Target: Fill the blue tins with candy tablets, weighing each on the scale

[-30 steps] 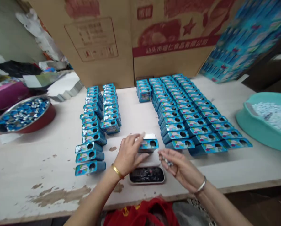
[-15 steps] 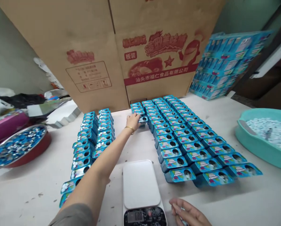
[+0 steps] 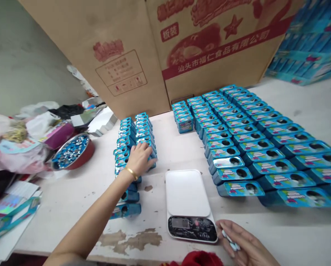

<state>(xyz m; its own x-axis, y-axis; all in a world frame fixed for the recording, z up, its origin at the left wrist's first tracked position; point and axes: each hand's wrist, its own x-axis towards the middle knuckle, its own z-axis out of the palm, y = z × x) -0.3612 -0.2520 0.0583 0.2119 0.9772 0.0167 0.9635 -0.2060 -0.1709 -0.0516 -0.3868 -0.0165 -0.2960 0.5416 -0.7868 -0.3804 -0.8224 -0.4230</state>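
Note:
My left hand (image 3: 140,158), with a gold bangle at the wrist, reaches over the two left rows of small blue candy boxes (image 3: 126,140). Its fingers curl over a box in the inner row and partly hide it. At the lower right, my right hand (image 3: 247,244) is closed around a few small white candies (image 3: 231,242), which show between thumb and fingers. Beside that hand lies a white kitchen scale (image 3: 187,194), its plate bare and its display near zero. More blue candy boxes (image 3: 245,136) with round openings stand in several rows on the right.
A large cardboard carton (image 3: 137,48) stands behind the rows. To the left are a red bowl (image 3: 84,159) of blue and silver pieces, plastic bags (image 3: 24,159) and stacked white card (image 3: 103,123). Stacked blue packs (image 3: 309,48) rise at the back right. Red cloth (image 3: 201,258) shows at the bottom edge.
My left hand has left the box at the back of the right-hand group and moved to the left rows. The scale reading has dropped. The view has shifted left and downward.

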